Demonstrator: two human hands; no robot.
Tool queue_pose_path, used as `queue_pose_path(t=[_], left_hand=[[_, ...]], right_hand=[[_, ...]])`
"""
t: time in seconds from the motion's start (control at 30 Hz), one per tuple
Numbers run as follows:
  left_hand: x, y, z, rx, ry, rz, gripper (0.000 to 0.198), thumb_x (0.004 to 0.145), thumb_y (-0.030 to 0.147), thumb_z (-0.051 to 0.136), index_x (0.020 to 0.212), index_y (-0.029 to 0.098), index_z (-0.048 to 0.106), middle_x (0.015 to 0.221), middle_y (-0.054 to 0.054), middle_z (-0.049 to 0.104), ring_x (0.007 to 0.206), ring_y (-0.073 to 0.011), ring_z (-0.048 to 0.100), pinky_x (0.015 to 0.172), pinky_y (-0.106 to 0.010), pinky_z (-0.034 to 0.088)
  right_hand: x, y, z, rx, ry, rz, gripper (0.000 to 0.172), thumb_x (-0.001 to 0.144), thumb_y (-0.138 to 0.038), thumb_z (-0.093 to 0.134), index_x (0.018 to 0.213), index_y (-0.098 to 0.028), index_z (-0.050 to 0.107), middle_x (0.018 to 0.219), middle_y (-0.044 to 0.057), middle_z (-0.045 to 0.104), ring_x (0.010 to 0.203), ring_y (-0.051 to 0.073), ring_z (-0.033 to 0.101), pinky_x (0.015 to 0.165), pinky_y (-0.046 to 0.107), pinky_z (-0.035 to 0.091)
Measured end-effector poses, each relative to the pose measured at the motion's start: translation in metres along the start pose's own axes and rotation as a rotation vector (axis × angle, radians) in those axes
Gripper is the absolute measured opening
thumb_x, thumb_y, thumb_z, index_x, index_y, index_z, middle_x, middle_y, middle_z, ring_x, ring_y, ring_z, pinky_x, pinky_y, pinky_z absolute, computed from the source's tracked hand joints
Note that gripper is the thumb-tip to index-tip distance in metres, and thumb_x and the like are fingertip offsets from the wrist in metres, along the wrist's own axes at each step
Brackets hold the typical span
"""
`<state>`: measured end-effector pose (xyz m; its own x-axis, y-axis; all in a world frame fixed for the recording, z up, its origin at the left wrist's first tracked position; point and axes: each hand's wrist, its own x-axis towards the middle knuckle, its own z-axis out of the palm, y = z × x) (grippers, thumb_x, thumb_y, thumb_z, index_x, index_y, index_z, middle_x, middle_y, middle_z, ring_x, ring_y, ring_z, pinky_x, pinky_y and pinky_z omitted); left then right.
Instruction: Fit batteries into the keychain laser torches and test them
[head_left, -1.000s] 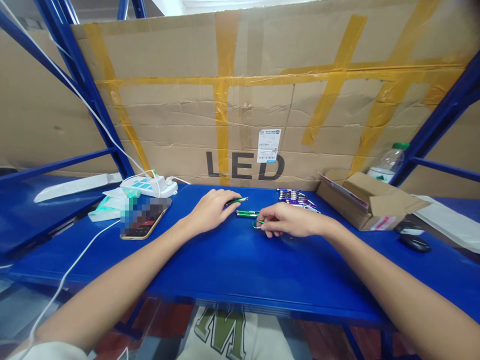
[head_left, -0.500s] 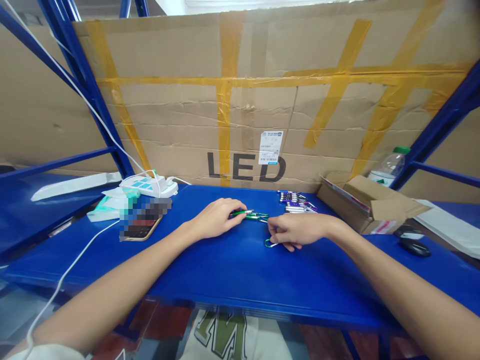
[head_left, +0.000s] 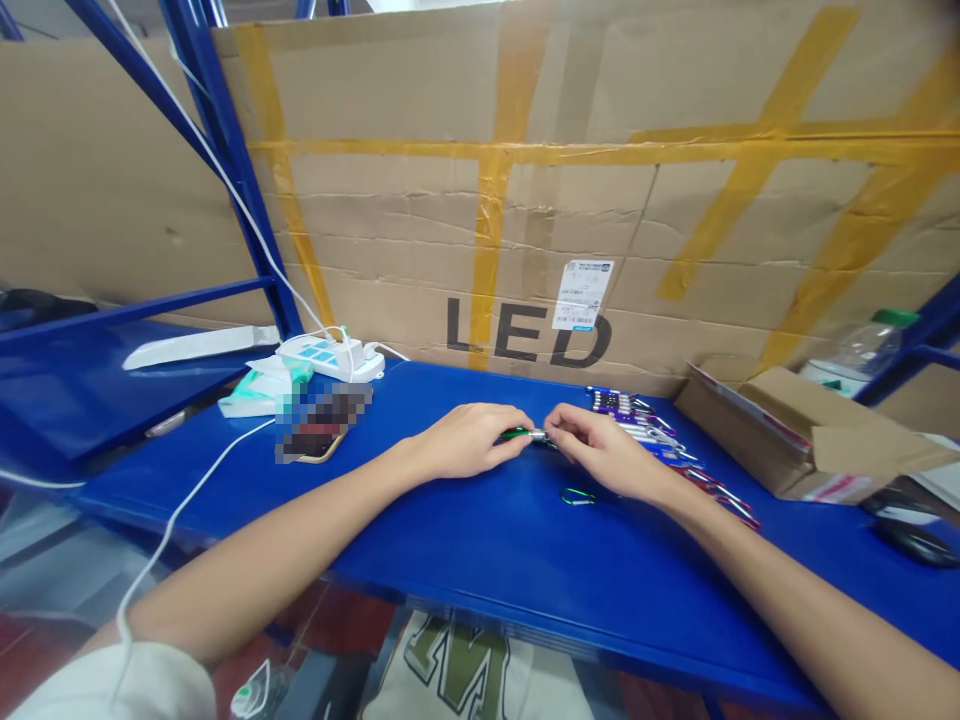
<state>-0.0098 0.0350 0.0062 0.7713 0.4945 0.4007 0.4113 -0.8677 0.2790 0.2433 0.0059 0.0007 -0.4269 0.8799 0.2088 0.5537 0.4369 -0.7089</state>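
My left hand (head_left: 480,440) is closed, with thumb and fingers pinching a slim green and silver piece (head_left: 516,434) just above the blue table. At its silver end, my right hand (head_left: 596,448) pinches with thumb and forefinger; the exact contact is hidden by the fingers. A green carabiner (head_left: 577,496) with a silver gate lies loose on the table below my right hand. Beside and behind the right hand lie rows of slim pieces with carabiners: dark purple and silver ones (head_left: 615,402), silver ones (head_left: 649,434) and red ones (head_left: 720,490).
An open cardboard box (head_left: 802,440) stands at right, near a black mouse (head_left: 915,543) and a plastic bottle (head_left: 862,350). To the left are a phone (head_left: 319,440), a tissue pack (head_left: 259,388) and a white power strip (head_left: 330,357) with cables. A large cardboard sheet (head_left: 390,230) closes the back.
My right hand has moved away from the loose carabiner, up to the green and silver piece in my left hand. The view has shifted, showing the red pieces at right.
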Motion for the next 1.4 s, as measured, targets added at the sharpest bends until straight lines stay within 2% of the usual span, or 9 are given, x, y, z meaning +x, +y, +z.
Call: queue_pose_path(t=[0.3,0.47,0.6,0.93,1.4], left_hand=[[-0.0004,0.0025,-0.0012,-0.004,-0.004,0.0,0.025,0.113,0.033,0.052,0.124,0.021,0.071,0.122,-0.007,0.077,0.111,-0.0242,0.074,0.097,-0.036,0.055],[0.0,0.0026,0.0009,-0.037,0.02,0.008,0.027,0.111,0.038,0.059,0.131,0.022,0.068,0.128,-0.007,0.076,0.116,-0.0243,0.073,0.1,-0.036,0.055],[-0.0005,0.0003,0.002,-0.026,0.016,-0.017,0.027,0.112,0.039,0.057,0.132,0.024,0.067,0.126,-0.005,0.077,0.113,-0.0245,0.074,0.097,-0.036,0.055],[0.0015,0.0013,0.0037,-0.068,-0.008,-0.075,0.028,0.115,0.041,0.047,0.129,0.028,0.068,0.122,-0.002,0.079,0.109,-0.0242,0.076,0.094,-0.034,0.054],[0.0033,0.0029,-0.0001,-0.161,-0.039,-0.087,0.031,0.116,0.04,0.045,0.125,0.026,0.072,0.117,-0.002,0.081,0.104,-0.0226,0.076,0.092,-0.032,0.053]], right_hand=[[-0.0068,-0.0062,0.0063,0.089,0.029,0.01,0.035,0.105,-0.056,0.052,0.091,-0.023,0.057,0.071,-0.003,0.054,0.065,0.017,0.047,0.062,0.031,0.038],[-0.0065,-0.008,0.0052,0.147,0.068,0.019,0.037,0.102,-0.056,0.054,0.086,-0.023,0.056,0.069,-0.003,0.053,0.064,0.016,0.046,0.062,0.031,0.037],[-0.0056,-0.0083,0.0057,0.225,0.066,0.031,0.037,0.1,-0.056,0.057,0.084,-0.023,0.055,0.068,-0.004,0.052,0.062,0.015,0.043,0.06,0.03,0.036],[-0.0044,-0.0065,0.0119,0.558,0.042,0.091,0.046,0.09,-0.066,0.07,0.085,-0.023,0.055,0.068,-0.006,0.046,0.056,0.01,0.031,0.05,0.025,0.022],[-0.0047,-0.0026,0.0062,0.543,0.0,0.061,0.047,0.091,-0.066,0.073,0.088,-0.021,0.061,0.069,-0.006,0.049,0.056,0.01,0.034,0.051,0.025,0.024]])
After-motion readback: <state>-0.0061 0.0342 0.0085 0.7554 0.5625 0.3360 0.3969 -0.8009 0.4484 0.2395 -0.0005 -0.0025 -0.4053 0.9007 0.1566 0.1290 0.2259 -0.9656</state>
